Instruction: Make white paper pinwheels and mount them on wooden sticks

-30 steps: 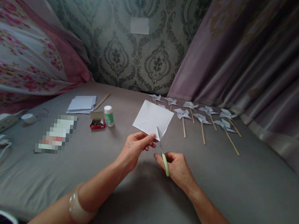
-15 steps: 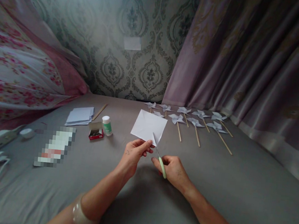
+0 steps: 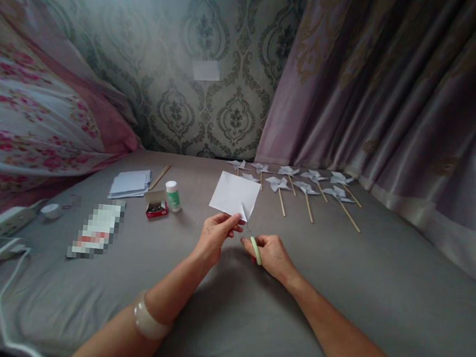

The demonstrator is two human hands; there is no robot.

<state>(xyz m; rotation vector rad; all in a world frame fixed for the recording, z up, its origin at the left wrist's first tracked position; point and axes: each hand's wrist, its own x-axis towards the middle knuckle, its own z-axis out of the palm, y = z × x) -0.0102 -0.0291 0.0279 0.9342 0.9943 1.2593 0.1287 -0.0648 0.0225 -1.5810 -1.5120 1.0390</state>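
A square sheet of white paper with faint crease lines is pinched at its near edge between the thumb and fingers of my left hand. My right hand grips a pair of scissors with pale green handles. The blades reach over the paper's lower right corner, and one blade lies on top of the sheet. The other blade is hidden by the paper. Both hands are held above the grey cloth, close to each other.
Several paper pinwheels on wooden sticks lie at the back right. On the left are a stack of white paper, wooden sticks, a small red box of metal pieces, a white-and-green bottle and a power strip.
The camera view has shifted slightly, so the surroundings sit a little differently. My hands, the paper and the scissors keep nearly the same arrangement, with the blades still at the corner.
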